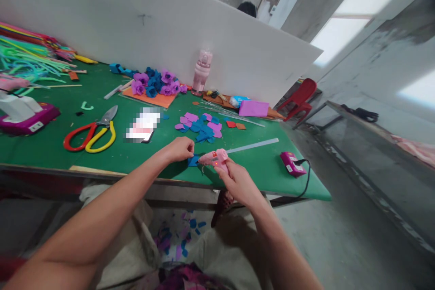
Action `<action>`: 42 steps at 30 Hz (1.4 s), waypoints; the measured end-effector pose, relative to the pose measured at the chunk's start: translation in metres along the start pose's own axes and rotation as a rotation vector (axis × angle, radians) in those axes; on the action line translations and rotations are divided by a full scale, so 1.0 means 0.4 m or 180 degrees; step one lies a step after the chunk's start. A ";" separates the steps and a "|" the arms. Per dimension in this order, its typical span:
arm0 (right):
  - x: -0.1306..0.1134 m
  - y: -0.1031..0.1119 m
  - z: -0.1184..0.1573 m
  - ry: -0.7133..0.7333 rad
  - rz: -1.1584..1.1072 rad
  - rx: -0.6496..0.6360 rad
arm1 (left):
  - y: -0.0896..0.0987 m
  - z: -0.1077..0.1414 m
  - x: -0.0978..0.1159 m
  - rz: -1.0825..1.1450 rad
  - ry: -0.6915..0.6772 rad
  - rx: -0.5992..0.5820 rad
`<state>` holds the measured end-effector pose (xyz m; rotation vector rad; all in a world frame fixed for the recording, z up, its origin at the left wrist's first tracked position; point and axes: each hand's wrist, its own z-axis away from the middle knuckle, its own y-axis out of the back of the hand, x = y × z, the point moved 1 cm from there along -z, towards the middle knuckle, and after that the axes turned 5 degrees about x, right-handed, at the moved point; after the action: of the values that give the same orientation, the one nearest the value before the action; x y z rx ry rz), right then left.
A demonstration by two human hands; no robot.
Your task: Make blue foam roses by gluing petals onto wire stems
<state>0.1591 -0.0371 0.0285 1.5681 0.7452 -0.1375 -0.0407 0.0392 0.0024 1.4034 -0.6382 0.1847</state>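
My right hand (233,176) is wrapped round a pink glue gun (215,158), with a long clear glue stick (254,146) sticking out of its back. The nozzle points left at a small blue paper piece (193,161) near the table's front edge. My left hand (181,148) is closed at that piece, its fingertips pinched at the upper edge; whatever lies between them is too small to make out. Just beyond the hands is a loose pile of blue and purple paper petals (200,128).
Red-and-yellow-handled scissors (98,133) and a phone (144,124) lie left on the green table (170,120). Paper flowers (154,82) and a pink bottle (201,72) stand by the white board (170,22). A purple power socket (292,164) with a cable sits right.
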 end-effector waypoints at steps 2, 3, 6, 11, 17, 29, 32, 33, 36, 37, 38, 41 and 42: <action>0.001 0.002 -0.001 -0.0002 0.0010 0.0006 | 0.000 -0.001 0.000 0.0008 -0.0005 0.0001; 0.001 0.002 -0.001 -0.0001 0.0013 0.0010 | 0.000 -0.001 -0.001 0.0014 -0.0007 0.0003; 0.002 0.004 -0.002 -0.0003 -0.0007 0.0010 | -0.001 -0.001 -0.002 0.0036 -0.0020 0.0012; 0.008 0.004 0.001 -0.0022 -0.0123 0.0032 | -0.003 -0.002 -0.004 0.0068 -0.0025 0.0040; 0.035 -0.002 0.008 -0.0272 -0.0530 0.0151 | -0.005 -0.002 -0.007 0.0120 -0.0026 0.0068; 0.102 -0.013 0.040 -0.1505 -0.3405 -0.0202 | -0.010 -0.003 -0.027 0.0516 0.0024 0.0088; 0.106 -0.013 0.034 -0.1516 -0.3928 -0.0181 | -0.009 -0.001 -0.036 0.1229 0.0232 -0.0046; 0.106 -0.013 0.031 -0.1527 -0.4059 -0.0153 | -0.007 0.001 -0.037 0.1593 0.0364 -0.0123; 0.103 -0.013 0.021 -0.1563 -0.4289 -0.0136 | 0.002 0.009 -0.032 0.2561 0.0635 -0.0327; 0.101 -0.013 0.018 -0.1569 -0.4326 -0.0147 | 0.005 0.011 -0.028 0.2773 0.0636 -0.0368; 0.100 -0.013 0.015 -0.1569 -0.4350 -0.0154 | 0.008 0.014 -0.024 0.2942 0.0615 -0.0407; 0.095 -0.011 0.005 -0.1534 -0.4337 -0.0185 | 0.013 0.020 -0.012 0.3202 0.0564 -0.0458; 0.094 -0.010 0.003 -0.1507 -0.4306 -0.0201 | 0.014 0.021 -0.009 0.3246 0.0558 -0.0467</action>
<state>0.1866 -0.0242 0.0058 0.6762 1.2734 -1.3905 -0.0490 0.0330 0.0055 0.8000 -1.1469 1.0295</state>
